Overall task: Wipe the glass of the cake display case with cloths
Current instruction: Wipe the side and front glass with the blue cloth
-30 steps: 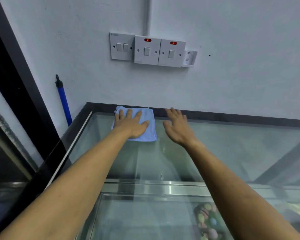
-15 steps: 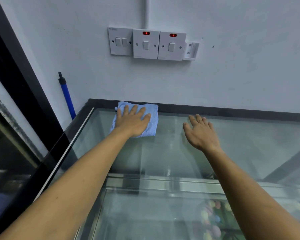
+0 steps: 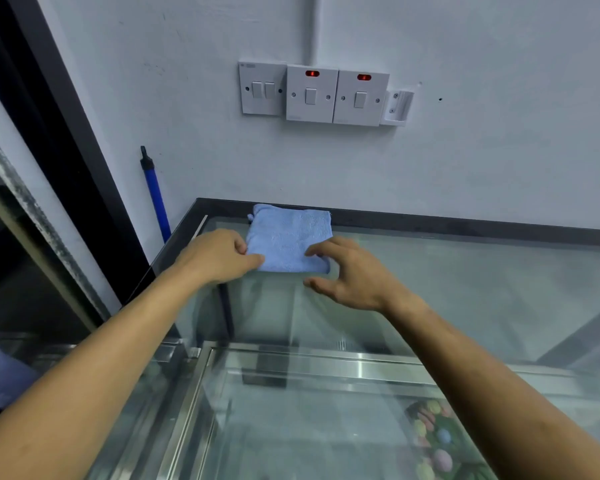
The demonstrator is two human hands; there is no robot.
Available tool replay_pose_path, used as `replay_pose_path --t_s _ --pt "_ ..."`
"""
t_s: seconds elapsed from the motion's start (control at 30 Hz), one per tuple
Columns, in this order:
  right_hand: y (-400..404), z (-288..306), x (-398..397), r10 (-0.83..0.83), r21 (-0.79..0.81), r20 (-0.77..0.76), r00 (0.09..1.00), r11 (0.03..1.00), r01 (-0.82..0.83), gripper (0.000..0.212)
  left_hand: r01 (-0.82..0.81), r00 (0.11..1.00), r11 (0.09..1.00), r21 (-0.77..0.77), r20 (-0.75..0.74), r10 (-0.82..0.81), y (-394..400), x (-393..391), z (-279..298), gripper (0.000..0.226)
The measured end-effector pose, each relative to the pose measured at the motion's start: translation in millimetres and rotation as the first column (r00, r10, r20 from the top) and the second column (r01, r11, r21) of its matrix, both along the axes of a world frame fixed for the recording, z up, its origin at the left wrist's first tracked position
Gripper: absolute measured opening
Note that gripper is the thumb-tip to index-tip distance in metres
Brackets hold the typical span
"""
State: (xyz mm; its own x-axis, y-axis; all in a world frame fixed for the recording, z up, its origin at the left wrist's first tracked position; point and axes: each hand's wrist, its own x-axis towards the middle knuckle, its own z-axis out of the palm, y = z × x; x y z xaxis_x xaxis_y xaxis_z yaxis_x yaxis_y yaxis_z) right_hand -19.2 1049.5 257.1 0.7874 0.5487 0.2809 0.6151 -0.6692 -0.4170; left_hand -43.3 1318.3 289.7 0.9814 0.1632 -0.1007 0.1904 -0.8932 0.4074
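A folded light-blue cloth (image 3: 290, 237) lies flat on the glass top (image 3: 465, 289) of the display case, near its far left corner by the wall. My left hand (image 3: 219, 256) pinches the cloth's near left corner between thumb and fingers. My right hand (image 3: 349, 277) is at the cloth's near right corner, its curled fingertips on the cloth's edge and its thumb spread apart below, over bare glass.
A white wall with three switch plates (image 3: 312, 93) rises right behind the case. A blue broom handle (image 3: 156, 195) leans in the corner to the left, beside a dark door frame (image 3: 59, 133). Coloured sweets (image 3: 433, 441) show through the glass at the lower right.
My left hand has slid off the top of the cloth to its near left corner. My right hand has moved left from the bare glass to the cloth's near right corner.
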Motion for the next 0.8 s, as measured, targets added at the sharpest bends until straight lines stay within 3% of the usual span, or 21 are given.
replay_pose_path --t_s 0.07,0.2,0.3,0.47,0.57,0.67,0.8 --pt "10 -2 -1 0.033 -0.033 0.0 0.999 0.999 -0.033 0.043 0.049 0.999 0.997 -0.055 -0.004 -0.05 0 -6 1 0.036" --pt "10 -1 3 -0.014 -0.09 0.029 0.999 0.996 0.016 0.031 0.127 0.991 0.992 -0.023 0.053 -0.126 6 -6 -6 0.041" --pt "6 -1 4 -0.013 -0.117 0.061 0.998 0.993 0.02 0.028 0.332 0.934 0.943 -0.017 0.146 -0.326 16 -5 -9 0.053" --pt "11 -9 8 0.013 -0.17 0.29 0.957 0.985 0.038 0.021 0.427 0.85 0.881 0.202 0.244 -0.467 28 -3 -17 0.027" --pt "20 -4 5 0.025 -0.187 0.293 0.956 0.982 0.032 0.018 0.419 0.775 0.861 0.289 0.381 -0.505 23 -6 -21 0.023" --pt "19 24 -6 -0.015 0.057 0.184 0.983 0.998 0.004 0.01 0.393 0.778 0.917 0.07 0.506 -0.372 18 -14 -4 0.022" --pt "17 97 -25 -0.061 0.381 -0.019 0.998 0.923 0.063 0.013 0.41 0.659 0.892 -0.189 0.738 -0.146 0 -27 51 0.006"
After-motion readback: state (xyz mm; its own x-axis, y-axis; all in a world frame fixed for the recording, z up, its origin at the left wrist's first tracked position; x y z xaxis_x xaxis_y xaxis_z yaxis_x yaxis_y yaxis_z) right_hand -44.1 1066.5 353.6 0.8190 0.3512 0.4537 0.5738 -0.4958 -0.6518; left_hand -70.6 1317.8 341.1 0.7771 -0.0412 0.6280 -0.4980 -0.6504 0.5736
